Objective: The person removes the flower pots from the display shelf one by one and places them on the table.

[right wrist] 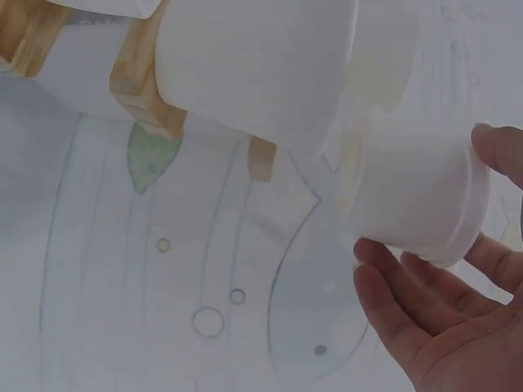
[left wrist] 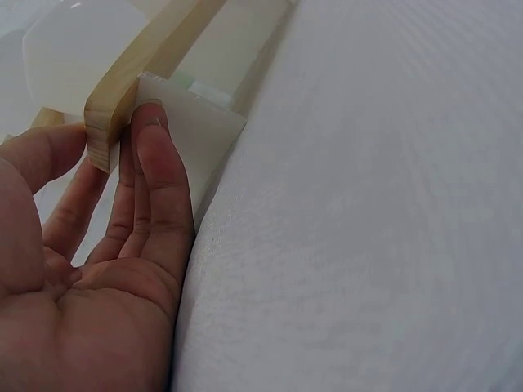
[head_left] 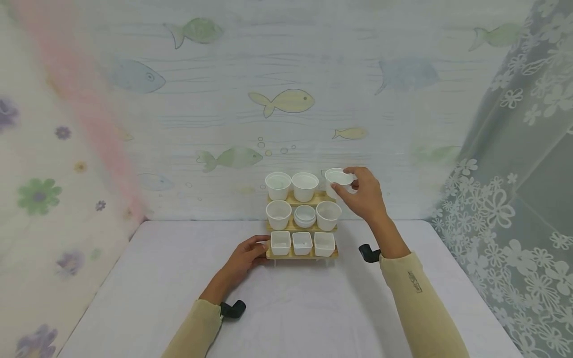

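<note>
Looks like a curtained-off place, cannot tell if inside a home; has fish-patterned backdrop (head_left: 286,62), flowered curtains (head_left: 49,164) at both sides, white-covered table (head_left: 304,308).

Cups (head_left: 279,186): white. Rack (left wrist: 131,77): light tan, grained. Backdrop (head_left: 277,67): white, with green, blue and yellow fish. Left panel (head_left: 67,214): cream, with purple and green flowers. Right panel (head_left: 510,209): grey, white flowers. Table (head_left: 313,318): white. Sleeves (head_left: 421,308): beige.

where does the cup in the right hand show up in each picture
Head: the cup is right of centre, in the right hand.
Left wrist: cannot be made out.
Right wrist: right of centre, in the same hand.
Landmark: wooden rack, visible in all three, upper left in both wrist views.
</note>
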{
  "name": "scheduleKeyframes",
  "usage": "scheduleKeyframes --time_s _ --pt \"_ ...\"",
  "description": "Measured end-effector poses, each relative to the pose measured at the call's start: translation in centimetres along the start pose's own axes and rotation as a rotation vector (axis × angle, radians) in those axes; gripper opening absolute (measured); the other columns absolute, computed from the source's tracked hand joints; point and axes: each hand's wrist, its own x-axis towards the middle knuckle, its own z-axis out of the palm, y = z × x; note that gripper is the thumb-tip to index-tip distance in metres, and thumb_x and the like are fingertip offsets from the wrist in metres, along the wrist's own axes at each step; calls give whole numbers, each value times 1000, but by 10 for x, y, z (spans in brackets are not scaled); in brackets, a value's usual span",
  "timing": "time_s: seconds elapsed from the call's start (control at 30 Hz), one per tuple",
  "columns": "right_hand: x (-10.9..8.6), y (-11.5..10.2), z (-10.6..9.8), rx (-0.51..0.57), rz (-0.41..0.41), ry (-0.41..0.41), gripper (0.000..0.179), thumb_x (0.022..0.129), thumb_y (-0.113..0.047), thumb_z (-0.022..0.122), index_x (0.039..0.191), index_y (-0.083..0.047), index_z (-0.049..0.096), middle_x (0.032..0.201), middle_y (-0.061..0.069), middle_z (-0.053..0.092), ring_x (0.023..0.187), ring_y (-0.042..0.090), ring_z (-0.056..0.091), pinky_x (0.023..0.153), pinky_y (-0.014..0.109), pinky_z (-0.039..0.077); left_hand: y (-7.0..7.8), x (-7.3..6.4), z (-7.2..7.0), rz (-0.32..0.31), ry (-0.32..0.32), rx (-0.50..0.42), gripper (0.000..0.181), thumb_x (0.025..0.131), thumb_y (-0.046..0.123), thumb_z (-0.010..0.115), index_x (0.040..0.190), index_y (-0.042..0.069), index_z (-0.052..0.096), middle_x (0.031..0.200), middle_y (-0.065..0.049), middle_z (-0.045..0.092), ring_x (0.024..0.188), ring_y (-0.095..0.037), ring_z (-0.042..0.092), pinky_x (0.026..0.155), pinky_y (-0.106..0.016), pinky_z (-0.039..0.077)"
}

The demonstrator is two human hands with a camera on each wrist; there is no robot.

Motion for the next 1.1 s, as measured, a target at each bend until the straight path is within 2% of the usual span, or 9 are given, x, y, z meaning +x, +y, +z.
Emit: scheduleKeyframes --time_s 0.2,0.43,0.6,0.87,1.1 --pt "-4 -4 -4 1 -22 30 55 97 -30 79 141 -3 60 144 21 57 111 43 67 97 55 57 -2 1 0 -13 14 -11 41 109 13 59 149 4 56 116 -10 73 107 -20 70 92 -35 59" --pt "-9 -10 -8 17 -52 58 54 97 -29 80 140 -3 60 140 20 59 108 40 67 97 52 58 1 -2 1 -2 16 -7 41 109 15 60 148 3 56 129 -14 71 108 -20 70 92 -35 60" --pt "-15 -16 -9 31 -91 73 53 96 -28 80 139 -2 61 138 19 59 108 38 66 97 51 59 0 -2 2 7 7 -5 42 110 15 58 149 2 54 130 -16 71 107 -18 70 92 -34 59" --pt "-25 -24 -5 77 -132 74 55 95 -24 82 140 -1 60 137 18 60 107 38 68 95 50 59 -1 -2 2 14 15 -6 41 109 14 60 148 3 56 122 -11 73 105 -19 69 90 -34 60" --pt "-34 -28 -2 104 -160 85 55 93 -20 84 139 -2 61 136 17 62 105 36 70 94 49 60 -2 -2 2 31 -3 23 41 109 15 59 149 4 54 115 -8 73 105 -20 69 90 -34 60"
